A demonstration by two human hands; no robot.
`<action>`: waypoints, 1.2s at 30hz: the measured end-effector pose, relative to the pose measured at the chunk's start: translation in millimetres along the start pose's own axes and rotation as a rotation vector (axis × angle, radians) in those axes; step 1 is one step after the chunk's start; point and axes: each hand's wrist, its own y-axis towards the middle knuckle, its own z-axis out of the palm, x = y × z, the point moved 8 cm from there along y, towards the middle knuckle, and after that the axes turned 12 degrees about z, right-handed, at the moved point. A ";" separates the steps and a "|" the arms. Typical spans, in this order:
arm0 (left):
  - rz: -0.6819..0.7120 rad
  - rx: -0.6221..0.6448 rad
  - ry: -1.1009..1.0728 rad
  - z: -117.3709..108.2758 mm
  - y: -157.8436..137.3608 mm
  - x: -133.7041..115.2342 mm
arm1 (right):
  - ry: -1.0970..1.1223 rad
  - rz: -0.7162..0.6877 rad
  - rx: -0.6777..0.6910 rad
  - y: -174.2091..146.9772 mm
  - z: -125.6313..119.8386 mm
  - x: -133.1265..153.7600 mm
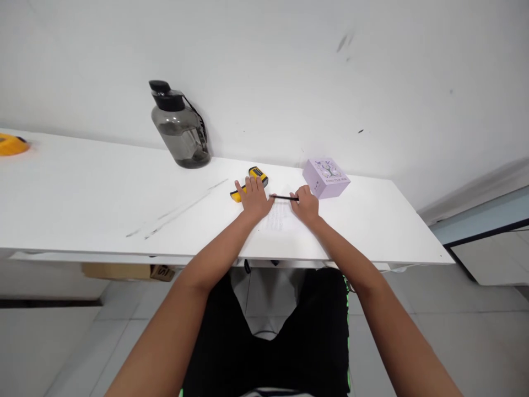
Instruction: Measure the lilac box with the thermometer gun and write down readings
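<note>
My right hand (306, 205) is closed around one end of a thin black pen (285, 197), which lies level and points left. My left hand (255, 199) is spread flat, its thumb by the pen's left end; whether they touch I cannot tell. Under and behind its fingers is a yellow and black pistol-shaped device (258, 174), partly covered. Between my wrists and below the pen is a white sheet of paper (285, 218) with faint writing, hard to tell from the white desk (359, 231). A lilac box (330, 188) with a printed tree stands just right of my right hand.
A large grey see-through water bottle (182, 135) with a black lid stands against the wall. At the far left is an orange-yellow object (12, 144), cut off by the frame. Dark scuff marks cross the desk. A cardboard box (124, 271) is below the desk.
</note>
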 end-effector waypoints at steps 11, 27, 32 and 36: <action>-0.001 0.001 0.036 -1.1 -1.7 0.5 | 0.923 0.056 0.361 -36.5 -1.0 -6.5; 0.012 -0.007 0.032 0.1 -2.1 -2.1 | 0.707 0.080 0.409 -35.9 13.3 1.8; 0.014 0.023 0.070 -1.1 -2.9 -4.4 | 0.688 0.031 0.426 -37.1 13.5 4.9; 0.016 0.032 0.092 -1.5 -3.1 -4.4 | 0.698 0.018 0.412 -37.5 11.6 4.9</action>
